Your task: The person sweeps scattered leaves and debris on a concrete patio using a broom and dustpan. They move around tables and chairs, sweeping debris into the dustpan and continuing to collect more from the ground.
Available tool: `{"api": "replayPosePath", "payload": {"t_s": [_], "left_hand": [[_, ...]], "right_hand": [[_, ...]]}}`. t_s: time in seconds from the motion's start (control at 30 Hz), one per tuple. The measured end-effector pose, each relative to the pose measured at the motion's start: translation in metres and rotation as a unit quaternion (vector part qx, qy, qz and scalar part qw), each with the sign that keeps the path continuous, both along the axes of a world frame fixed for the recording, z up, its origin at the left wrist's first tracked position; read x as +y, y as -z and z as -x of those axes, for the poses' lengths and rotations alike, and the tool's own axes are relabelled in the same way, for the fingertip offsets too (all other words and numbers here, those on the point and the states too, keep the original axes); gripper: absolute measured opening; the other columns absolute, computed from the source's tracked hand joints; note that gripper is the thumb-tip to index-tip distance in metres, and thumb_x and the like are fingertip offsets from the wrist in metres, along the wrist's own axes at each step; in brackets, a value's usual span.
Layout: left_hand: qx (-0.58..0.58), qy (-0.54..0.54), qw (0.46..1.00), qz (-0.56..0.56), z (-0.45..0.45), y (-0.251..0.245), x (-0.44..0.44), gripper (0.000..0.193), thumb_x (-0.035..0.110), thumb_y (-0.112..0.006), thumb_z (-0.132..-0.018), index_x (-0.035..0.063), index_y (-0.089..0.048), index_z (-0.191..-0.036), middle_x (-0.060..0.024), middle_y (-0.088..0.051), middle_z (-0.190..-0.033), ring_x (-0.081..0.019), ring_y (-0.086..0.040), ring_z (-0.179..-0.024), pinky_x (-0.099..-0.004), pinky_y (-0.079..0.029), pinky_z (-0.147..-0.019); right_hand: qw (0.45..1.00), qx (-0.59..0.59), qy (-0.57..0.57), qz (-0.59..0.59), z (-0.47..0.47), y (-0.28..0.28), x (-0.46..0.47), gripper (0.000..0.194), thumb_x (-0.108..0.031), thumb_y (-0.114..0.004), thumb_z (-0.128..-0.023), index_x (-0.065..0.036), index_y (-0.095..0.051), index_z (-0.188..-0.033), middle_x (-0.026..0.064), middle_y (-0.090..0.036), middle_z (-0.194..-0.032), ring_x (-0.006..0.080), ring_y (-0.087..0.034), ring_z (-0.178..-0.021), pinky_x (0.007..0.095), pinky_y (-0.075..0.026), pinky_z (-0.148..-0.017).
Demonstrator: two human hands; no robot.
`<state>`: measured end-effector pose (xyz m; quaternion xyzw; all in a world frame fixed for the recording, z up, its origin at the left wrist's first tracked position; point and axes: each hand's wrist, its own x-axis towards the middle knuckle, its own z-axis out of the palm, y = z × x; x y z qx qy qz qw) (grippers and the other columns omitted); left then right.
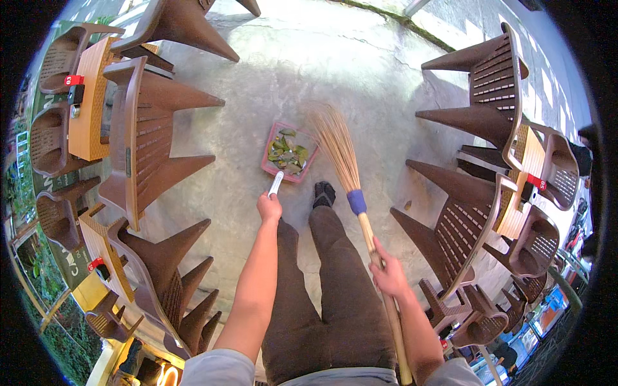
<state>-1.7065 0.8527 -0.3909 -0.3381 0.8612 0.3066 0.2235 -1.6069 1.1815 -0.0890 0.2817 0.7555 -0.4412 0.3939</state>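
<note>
My left hand (269, 207) grips the white handle of a pink dustpan (288, 178), which rests on the concrete floor ahead of my feet. Green and brown leaves (288, 152) lie inside the pan. My right hand (389, 272) is closed around the wooden stick of a stiff-bristled broom (338, 144) with a purple binding. The broom slants up and left, its bristle tips blurred just right of the dustpan and above it. One foot in a dark sock and sandal (324, 194) shows below the dustpan.
Brown plastic chairs stand along both sides, such as one at left (149, 144) and one at right (463, 231), around wooden tables (91, 99) bearing red number tags. A dry leaf (408, 205) lies on the floor by the right chairs.
</note>
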Motion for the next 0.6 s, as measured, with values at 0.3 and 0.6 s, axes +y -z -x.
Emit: {"api": "replayPosePath", "payload": {"t_s": [0.3,0.6], "left_hand": [[0.014,-0.05,0.994,-0.096,-0.023,0.002,0.001,0.041,0.009,-0.059,-0.102,-0.0094,-0.056,-0.139,-0.013,-0.068,-0.092,-0.0196,-0.065,-0.071,-0.0347,-0.055,-0.061],[-0.042,-0.207,0.947,-0.243,0.002,-0.042,-0.014,0.038,0.008,-0.059,-0.105,-0.0034,-0.053,-0.141,-0.0085,-0.066,-0.096,-0.0167,-0.064,-0.079,-0.0339,-0.06,-0.065]], "right_hand": [[0.994,-0.073,0.082,-0.009,0.008,-0.023,-0.023,0.08,-0.007,-0.067,-0.09,-0.016,-0.035,-0.163,0.0289,-0.07,-0.12,0.0375,-0.072,-0.108,0.0396,-0.055,-0.094],[0.996,-0.075,0.035,-0.029,0.03,-0.086,-0.098,0.079,-0.007,-0.066,-0.088,-0.011,-0.037,-0.161,0.0321,-0.067,-0.122,0.0453,-0.069,-0.111,0.0438,-0.053,-0.097]]}}
